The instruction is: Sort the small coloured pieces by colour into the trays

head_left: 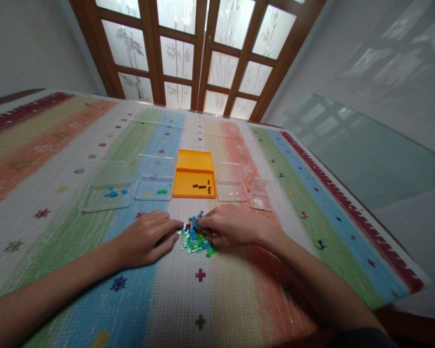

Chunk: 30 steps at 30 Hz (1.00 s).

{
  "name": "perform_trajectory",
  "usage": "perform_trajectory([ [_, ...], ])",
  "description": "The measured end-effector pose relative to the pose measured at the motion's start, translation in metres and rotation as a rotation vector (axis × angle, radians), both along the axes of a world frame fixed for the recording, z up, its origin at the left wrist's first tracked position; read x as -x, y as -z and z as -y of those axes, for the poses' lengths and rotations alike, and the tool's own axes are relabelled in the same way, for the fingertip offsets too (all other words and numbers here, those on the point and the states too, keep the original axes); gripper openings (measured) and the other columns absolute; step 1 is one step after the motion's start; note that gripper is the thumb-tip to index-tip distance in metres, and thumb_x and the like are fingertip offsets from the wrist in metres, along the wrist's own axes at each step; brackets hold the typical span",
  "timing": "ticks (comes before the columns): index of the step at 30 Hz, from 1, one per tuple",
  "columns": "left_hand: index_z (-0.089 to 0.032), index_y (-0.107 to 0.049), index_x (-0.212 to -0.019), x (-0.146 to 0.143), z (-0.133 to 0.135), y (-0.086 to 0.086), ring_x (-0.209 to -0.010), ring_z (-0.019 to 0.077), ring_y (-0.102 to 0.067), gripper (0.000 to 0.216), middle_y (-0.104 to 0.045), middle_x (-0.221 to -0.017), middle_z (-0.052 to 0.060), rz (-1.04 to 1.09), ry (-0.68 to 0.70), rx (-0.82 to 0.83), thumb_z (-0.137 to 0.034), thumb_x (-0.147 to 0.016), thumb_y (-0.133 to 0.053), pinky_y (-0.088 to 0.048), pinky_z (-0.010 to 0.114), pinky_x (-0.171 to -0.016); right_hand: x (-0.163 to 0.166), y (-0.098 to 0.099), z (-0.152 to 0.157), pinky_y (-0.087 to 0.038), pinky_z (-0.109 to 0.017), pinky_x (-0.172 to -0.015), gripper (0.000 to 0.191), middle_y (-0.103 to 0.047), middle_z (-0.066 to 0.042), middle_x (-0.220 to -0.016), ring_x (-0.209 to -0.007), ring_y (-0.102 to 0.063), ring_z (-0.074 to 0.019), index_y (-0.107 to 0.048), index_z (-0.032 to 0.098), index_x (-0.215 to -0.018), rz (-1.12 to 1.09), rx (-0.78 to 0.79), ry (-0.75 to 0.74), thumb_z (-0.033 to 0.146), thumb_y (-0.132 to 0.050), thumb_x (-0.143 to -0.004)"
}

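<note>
Green, blue, white and brown toy bricks point(194, 237) lie in a loose pile on the striped tablecloth point(177, 299), between both hands. Left hand point(148, 237): index finger and thumb slightly parted at the pile's left edge; whether it grips a piece, cannot tell. Right hand point(235, 224): fingers curled down onto the right side, tips partly hidden; pinch cannot be determined. Beyond the pile: open orange case point(183, 186) holding dark brown bricks point(202, 187), flanked by four clear plastic boxes point(94, 199), two per side, containing small pieces.
</note>
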<state>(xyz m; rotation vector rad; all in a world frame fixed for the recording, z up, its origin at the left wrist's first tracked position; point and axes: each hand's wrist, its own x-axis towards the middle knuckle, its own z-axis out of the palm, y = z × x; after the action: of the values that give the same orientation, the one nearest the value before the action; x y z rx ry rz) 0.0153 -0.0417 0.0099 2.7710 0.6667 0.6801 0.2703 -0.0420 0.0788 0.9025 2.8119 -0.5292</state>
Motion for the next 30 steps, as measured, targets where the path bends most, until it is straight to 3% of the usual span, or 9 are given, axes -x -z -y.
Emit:
perform_trajectory([
  [10, -0.015, -0.065, -0.111, 0.001, 0.001, 0.001, -0.070, 0.0179, -0.058, 0.022, -0.062, -0.077, 0.004, 0.008, 0.002, -0.005, -0.021, -0.099, -0.047, -0.044, 0.030, -0.065, 0.002, -0.001, 0.000, -0.024, -0.029, -0.056, 0.008, -0.070, -0.004, -0.077, -0.060, -0.048, -0.0121, -0.070, 0.016, -0.086, 0.044, -0.012, 0.001, 0.015, -0.062, -0.083],
  [22, -0.015, -0.065, -0.110, 0.001, 0.000, 0.002, -0.071, 0.0178, -0.058, 0.023, -0.063, -0.078, 0.004, 0.001, 0.000, -0.003, -0.021, -0.100, -0.045, -0.044, 0.031, -0.065, 0.008, -0.005, 0.004, -0.024, -0.029, -0.056, 0.013, -0.073, -0.008, -0.082, -0.060, -0.052, -0.0127, -0.072, 0.015, -0.089, 0.125, -0.049, 0.022, 0.021, -0.061, -0.088],
  [30, -0.016, -0.065, -0.110, 0.000, 0.001, -0.002, -0.070, 0.0174, -0.058, 0.024, -0.063, -0.077, 0.004, 0.002, -0.004, -0.002, -0.022, -0.099, -0.045, -0.044, 0.030, -0.065, 0.010, -0.006, 0.006, -0.025, -0.029, -0.055, 0.018, -0.075, -0.010, -0.084, -0.061, -0.055, -0.0131, -0.074, 0.013, -0.088, 0.154, -0.049, 0.039, 0.016, -0.056, -0.090],
])
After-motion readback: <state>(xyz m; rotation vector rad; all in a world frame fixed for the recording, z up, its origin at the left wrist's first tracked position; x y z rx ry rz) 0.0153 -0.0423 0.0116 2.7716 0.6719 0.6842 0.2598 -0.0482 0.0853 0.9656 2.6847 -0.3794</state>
